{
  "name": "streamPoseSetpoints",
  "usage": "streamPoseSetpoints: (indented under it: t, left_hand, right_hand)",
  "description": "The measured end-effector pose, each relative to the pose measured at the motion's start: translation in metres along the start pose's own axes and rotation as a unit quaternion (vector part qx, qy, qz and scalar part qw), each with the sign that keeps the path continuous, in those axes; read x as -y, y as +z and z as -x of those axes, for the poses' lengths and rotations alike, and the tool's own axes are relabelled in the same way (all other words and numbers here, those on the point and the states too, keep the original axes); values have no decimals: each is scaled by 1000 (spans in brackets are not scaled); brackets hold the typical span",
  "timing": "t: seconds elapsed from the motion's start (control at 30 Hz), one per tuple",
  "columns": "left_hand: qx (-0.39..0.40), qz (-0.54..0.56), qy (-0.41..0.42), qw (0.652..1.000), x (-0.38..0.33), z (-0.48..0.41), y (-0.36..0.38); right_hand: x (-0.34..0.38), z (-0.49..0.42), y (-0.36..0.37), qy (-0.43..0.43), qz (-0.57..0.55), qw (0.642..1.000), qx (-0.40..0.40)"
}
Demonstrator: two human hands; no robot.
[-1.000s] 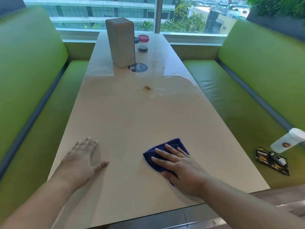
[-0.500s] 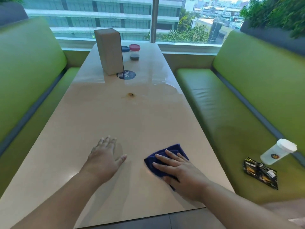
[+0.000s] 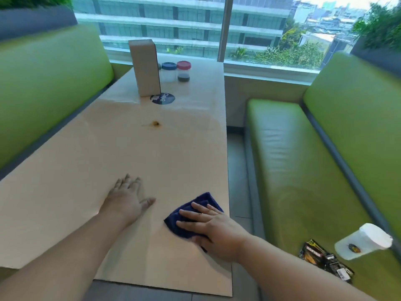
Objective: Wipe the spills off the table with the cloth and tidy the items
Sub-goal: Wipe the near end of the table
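Right hand (image 3: 213, 230) flat on the cloth (image 3: 191, 216), nothing clamped; the brown spill (image 3: 155, 124) lies farther up the desk (image 3: 65, 181), slightly left.

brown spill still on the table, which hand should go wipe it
Right hand: it already presses the blue cloth flat, with the brown spill straight ahead. The left hand lies bare on the table.

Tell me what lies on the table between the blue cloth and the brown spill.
Nothing: the head view shows only bare table between the blue cloth under the right hand and the brown spill.
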State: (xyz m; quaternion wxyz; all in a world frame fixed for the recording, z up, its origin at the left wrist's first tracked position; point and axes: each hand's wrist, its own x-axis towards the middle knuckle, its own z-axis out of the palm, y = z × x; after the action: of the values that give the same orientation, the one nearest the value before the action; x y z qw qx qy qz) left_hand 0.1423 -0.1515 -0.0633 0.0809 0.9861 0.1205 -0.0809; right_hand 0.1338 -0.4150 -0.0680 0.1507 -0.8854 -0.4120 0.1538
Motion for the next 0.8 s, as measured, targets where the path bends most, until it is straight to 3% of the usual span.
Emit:
streamPoseSetpoints:
  t: [0.2, 0.47, 0.67, 0.8]
  left_hand:
    - [37, -30, -22, 999, -10, 0, -3]
    - [34, 7, -43, 998, -15, 3, -7]
    - [23, 40, -56, 997, -19, 2, -16]
    - [-33, 50, -91, 994, -30, -6, -24]
  right_hand:
    - [-34, -29, -27, 78, 24, 997, 15]
    - [-51, -20, -27, -33, 26, 999, 27]
    - [-91, -59, -50, -22, 39, 998, 35]
    - [-121, -99, -72, -9, 42, 999, 28]
